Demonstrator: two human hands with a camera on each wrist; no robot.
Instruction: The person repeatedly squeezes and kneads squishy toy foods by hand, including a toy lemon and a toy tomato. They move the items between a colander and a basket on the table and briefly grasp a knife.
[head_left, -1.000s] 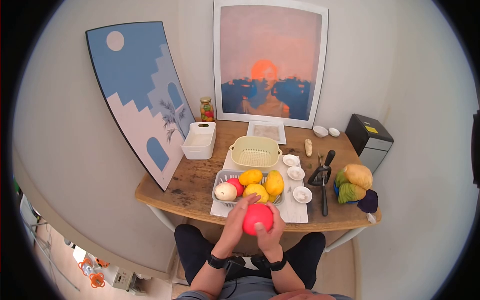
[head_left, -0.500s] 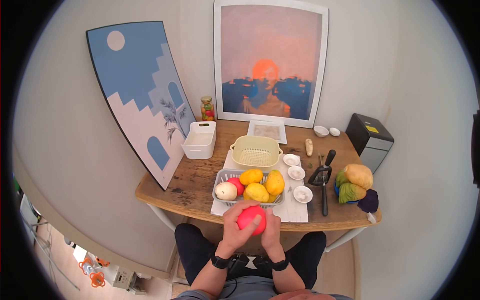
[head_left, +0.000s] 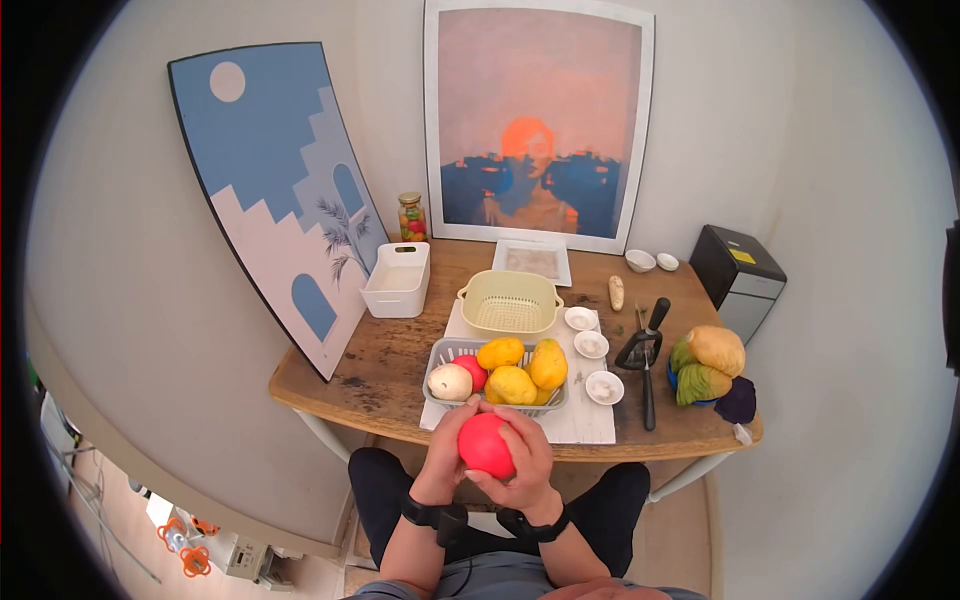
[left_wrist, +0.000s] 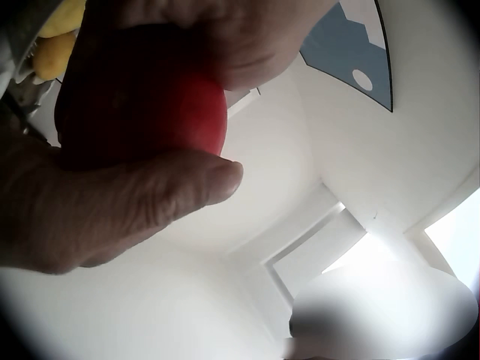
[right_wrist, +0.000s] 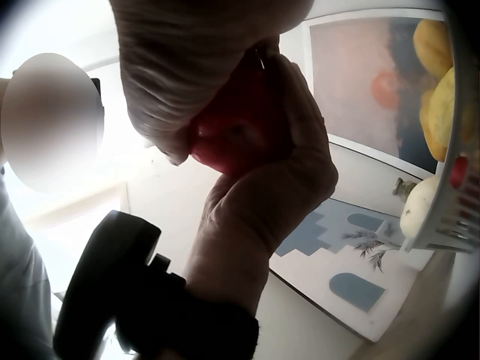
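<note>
A smooth, round pinkish-red fruit (head_left: 484, 446) is between both hands, above the lap in front of the table edge. My left hand (head_left: 440, 462) cups its left side, fingers reaching round its far side. On the other side, my right hand (head_left: 530, 462) curls its fingers over the fruit, with the thumb low on the near side. In the left wrist view the fruit (left_wrist: 199, 112) lies in shadow between the hands. Just beyond them stands a grey basket (head_left: 437, 362) with several yellow mangoes (head_left: 548, 364), another red fruit (head_left: 470, 371) and a whitish round one (head_left: 450, 382).
Behind the basket is a cream colander (head_left: 512, 300). Small white dishes (head_left: 604, 388) line its right, beside a black-handled tool (head_left: 648, 395). Farther right sits a blue bowl with stuffed-looking green and tan bundles (head_left: 715, 355). A white bin (head_left: 398, 295) stands at left.
Both hands have moved slightly left with the red fruit, turning it between them. The right fingers now lie over its top, where the left thumb was half a second ago.
</note>
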